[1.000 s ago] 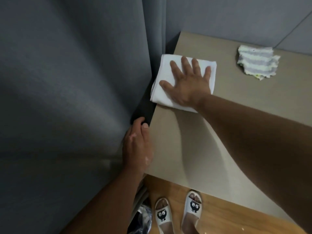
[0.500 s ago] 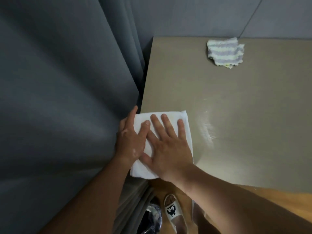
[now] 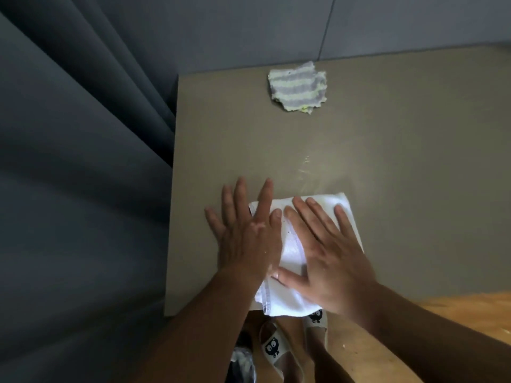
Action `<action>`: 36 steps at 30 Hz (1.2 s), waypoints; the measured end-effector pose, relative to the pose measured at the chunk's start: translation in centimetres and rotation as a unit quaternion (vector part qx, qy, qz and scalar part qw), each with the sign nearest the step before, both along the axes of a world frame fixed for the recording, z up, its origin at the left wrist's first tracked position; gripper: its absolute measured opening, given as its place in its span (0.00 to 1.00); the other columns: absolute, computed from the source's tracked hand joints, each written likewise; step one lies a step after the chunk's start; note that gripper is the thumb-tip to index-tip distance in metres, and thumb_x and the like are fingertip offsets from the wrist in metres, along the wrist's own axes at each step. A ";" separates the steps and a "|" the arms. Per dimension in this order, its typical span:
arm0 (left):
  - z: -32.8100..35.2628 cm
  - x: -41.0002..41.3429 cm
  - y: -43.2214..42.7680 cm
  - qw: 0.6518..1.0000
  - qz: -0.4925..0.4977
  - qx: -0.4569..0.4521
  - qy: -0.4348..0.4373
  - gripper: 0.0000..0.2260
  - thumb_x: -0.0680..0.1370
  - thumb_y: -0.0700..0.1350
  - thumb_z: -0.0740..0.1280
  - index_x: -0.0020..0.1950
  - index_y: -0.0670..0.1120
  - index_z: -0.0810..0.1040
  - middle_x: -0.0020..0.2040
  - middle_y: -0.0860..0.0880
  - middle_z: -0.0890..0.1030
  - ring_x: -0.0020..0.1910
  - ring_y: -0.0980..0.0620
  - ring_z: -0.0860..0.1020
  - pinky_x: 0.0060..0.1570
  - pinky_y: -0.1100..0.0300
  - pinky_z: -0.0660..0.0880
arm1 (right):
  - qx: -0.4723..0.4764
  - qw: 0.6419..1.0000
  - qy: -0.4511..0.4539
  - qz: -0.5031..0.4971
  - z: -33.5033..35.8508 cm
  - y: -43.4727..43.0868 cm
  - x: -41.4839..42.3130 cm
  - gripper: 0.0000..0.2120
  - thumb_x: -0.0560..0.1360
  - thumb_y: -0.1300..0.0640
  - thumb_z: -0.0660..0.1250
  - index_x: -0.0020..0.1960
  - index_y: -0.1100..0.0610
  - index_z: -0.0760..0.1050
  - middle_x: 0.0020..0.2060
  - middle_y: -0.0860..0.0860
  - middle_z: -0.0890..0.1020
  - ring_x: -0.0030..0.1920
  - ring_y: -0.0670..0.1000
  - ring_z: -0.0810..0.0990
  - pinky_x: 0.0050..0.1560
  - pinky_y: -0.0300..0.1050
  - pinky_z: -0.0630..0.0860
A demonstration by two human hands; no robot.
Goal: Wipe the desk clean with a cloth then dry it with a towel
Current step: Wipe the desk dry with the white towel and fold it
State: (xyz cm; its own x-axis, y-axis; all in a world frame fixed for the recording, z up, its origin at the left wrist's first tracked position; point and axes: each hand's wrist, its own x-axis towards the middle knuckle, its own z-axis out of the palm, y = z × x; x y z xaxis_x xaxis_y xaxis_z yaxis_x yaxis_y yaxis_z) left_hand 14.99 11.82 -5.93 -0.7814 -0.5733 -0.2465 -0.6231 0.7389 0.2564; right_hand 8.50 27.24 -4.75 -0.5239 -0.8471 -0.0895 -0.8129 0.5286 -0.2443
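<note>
Drying looks begun: left hand (image 3: 246, 239) and right hand (image 3: 329, 261) press the white towel (image 3: 289, 247) on the table (image 3: 414, 189), fingers (image 3: 265, 200) straight, gripping nothing. Striped cloth (image 3: 298, 89) lies far past them, so wiping seems done. Wet streak (image 3: 304, 172) just ahead needs drying.

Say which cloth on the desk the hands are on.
The plain white towel, under the left hand and right hand at the near edge; the striped cloth lies untouched farther back.
</note>
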 end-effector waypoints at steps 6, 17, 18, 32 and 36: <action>0.9 -3.1 -2.5 0.999 0.023 -0.011 -0.041 0.26 0.82 0.66 0.42 0.79 0.68 0.39 0.84 0.49 0.38 0.82 0.43 0.36 0.75 0.30 0.38 | 0.020 1.000 0.014 -0.008 -0.2 -2.0 -2.9 0.46 0.76 0.22 0.52 0.82 0.52 0.60 0.82 0.53 0.60 0.83 0.54 0.56 0.80 0.66 0.51; 1.3 4.8 -1.0 0.999 -0.007 0.031 -0.026 0.27 0.80 0.70 0.42 0.78 0.71 0.35 0.84 0.51 0.38 0.82 0.47 0.34 0.77 0.33 0.37 | 0.028 0.998 -0.008 -0.055 0.0 0.6 6.3 0.45 0.76 0.22 0.50 0.84 0.49 0.55 0.84 0.57 0.51 0.84 0.60 0.47 0.78 0.73 0.49; 1.0 6.0 -0.9 0.999 -0.013 0.031 -0.019 0.28 0.80 0.70 0.40 0.78 0.70 0.35 0.84 0.51 0.40 0.82 0.48 0.36 0.77 0.34 0.38 | 0.024 0.999 -0.009 -0.044 -0.1 1.1 7.3 0.45 0.77 0.23 0.51 0.84 0.50 0.56 0.84 0.57 0.51 0.83 0.61 0.48 0.77 0.74 0.50; -1.3 3.2 -8.6 0.998 -0.018 -0.044 0.040 0.32 0.82 0.64 0.35 0.80 0.56 0.62 0.82 0.47 0.59 0.82 0.46 0.54 0.78 0.35 0.44 | 0.017 0.999 -0.021 -0.033 -0.2 -5.9 0.7 0.30 0.84 0.36 0.46 0.83 0.47 0.58 0.83 0.52 0.59 0.83 0.58 0.53 0.79 0.69 0.46; -0.9 -0.9 -10.5 0.997 0.024 -0.055 0.040 0.32 0.81 0.62 0.37 0.81 0.55 0.60 0.83 0.46 0.57 0.82 0.47 0.52 0.79 0.36 0.44 | 0.024 0.999 -0.026 -0.035 0.0 -9.4 -3.6 0.31 0.84 0.35 0.45 0.84 0.45 0.51 0.84 0.50 0.53 0.84 0.56 0.47 0.80 0.67 0.41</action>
State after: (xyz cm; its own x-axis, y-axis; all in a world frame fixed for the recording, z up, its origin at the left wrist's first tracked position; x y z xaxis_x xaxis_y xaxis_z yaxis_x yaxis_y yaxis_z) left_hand 14.06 1.36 -6.78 -0.7669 -0.6308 -0.1181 -0.6393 0.7348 0.2267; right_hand 4.90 17.85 -4.77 -0.5747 -0.8031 -0.1573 -0.7609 0.5952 -0.2585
